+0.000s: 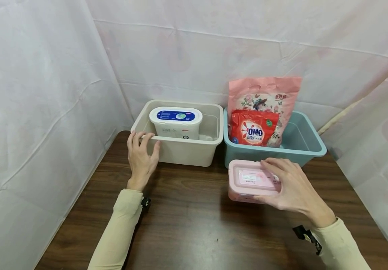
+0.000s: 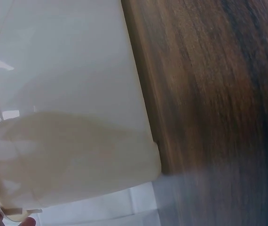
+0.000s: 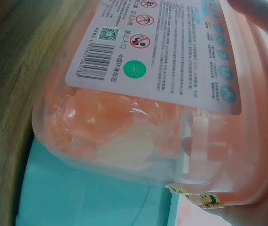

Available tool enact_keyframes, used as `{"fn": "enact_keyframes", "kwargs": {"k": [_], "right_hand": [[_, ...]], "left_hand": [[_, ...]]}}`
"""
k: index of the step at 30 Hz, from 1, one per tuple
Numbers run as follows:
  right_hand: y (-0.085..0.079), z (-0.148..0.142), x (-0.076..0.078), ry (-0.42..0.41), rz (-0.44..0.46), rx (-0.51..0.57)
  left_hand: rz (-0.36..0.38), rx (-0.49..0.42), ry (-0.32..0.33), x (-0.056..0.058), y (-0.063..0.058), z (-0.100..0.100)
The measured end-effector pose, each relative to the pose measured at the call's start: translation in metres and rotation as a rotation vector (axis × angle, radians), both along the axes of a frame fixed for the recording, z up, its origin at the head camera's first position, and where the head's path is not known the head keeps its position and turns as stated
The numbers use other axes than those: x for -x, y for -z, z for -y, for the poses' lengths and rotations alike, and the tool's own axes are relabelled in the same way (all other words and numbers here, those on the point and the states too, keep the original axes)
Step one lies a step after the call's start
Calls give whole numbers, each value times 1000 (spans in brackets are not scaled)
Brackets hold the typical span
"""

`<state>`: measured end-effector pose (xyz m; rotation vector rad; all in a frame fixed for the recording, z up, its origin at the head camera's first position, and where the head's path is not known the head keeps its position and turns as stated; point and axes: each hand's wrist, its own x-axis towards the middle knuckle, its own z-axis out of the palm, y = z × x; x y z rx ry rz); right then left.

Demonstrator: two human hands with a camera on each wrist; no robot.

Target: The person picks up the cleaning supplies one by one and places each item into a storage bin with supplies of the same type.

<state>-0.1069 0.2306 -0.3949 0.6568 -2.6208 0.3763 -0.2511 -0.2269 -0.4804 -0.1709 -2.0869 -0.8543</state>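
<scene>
My right hand (image 1: pixel 293 187) grips a pink lidded plastic box (image 1: pixel 248 176) by its right end, thumb on the near side and fingers on the far side. The box is in front of the blue bin (image 1: pixel 258 153). Through its clear wall the right wrist view shows orange-pink contents, with a printed label (image 3: pixel 157 52) on the side. On the left, my left hand (image 1: pixel 142 157) holds the front rim of the cream bin (image 1: pixel 184 152) near its left corner. A white tub (image 1: pixel 177 129) with a blue lid label stands inside that bin.
A red OMO detergent bag (image 1: pixel 253 129) and a taller pink floral bag (image 1: pixel 265 88) stand in the left part of the blue bin. Both bins sit side by side on the dark wooden table (image 1: pixel 187 217). Pale curtains (image 1: pixel 197 56) hang behind and at both sides.
</scene>
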Motion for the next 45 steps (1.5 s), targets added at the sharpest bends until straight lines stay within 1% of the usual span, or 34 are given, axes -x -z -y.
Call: {"fn": "enact_keyframes", "kwargs": {"k": [12, 20, 25, 32, 37, 45], "right_hand": [[-9, 0, -2, 1, -16, 13], [-14, 0, 0, -20, -51, 16], [-21, 1, -2, -23, -49, 15], [-30, 1, -1, -26, -49, 29], [-33, 2, 0, -33, -48, 44], [-35, 5, 4, -67, -77, 34]], "left_hand": [[4, 8, -1, -2, -1, 2], [11, 11, -2, -3, -1, 3], [16, 10, -2, -1, -1, 2], [-15, 15, 5, 0, -2, 0], [-19, 12, 4, 0, -2, 0], [-8, 22, 4, 0, -3, 1]]}}
